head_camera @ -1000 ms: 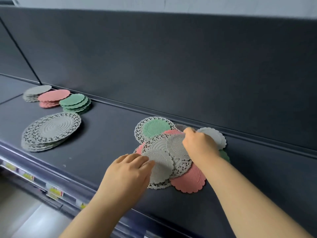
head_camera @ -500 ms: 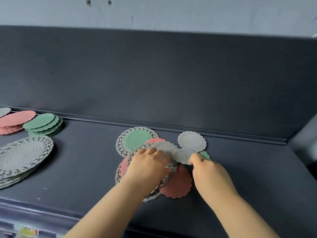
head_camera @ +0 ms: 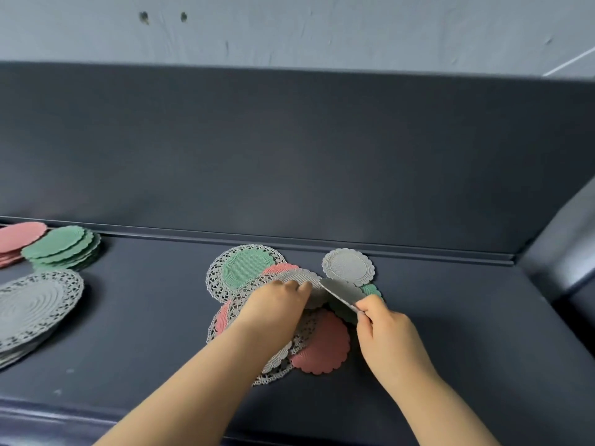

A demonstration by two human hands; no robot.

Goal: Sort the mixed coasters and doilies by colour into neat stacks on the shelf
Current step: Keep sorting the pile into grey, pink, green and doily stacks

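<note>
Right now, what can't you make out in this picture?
Head view:
- Pink stack: cut off by the left edge.
- Grey doily stack: likewise cut off.
- Left hand: its back hides whether the fingers grip anything.
- Rightmost green coaster: mostly hidden under the tilted grey coaster that the right hand pinches.

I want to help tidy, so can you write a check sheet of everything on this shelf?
Surface: dark shelf, with a few pale specks at front left.
Job's things: mixed pile at centre. Green stack, pink stack and doily stack at left. One grey coaster lies flat at the pile's back right.
Clutter: nothing seen.
Grips: right hand pinches a tilted coaster over the pile. Left hand rests on the pile, hold unclear.
Cables: nothing seen.
Surroundings: dark back panel, pale wall above.
</note>
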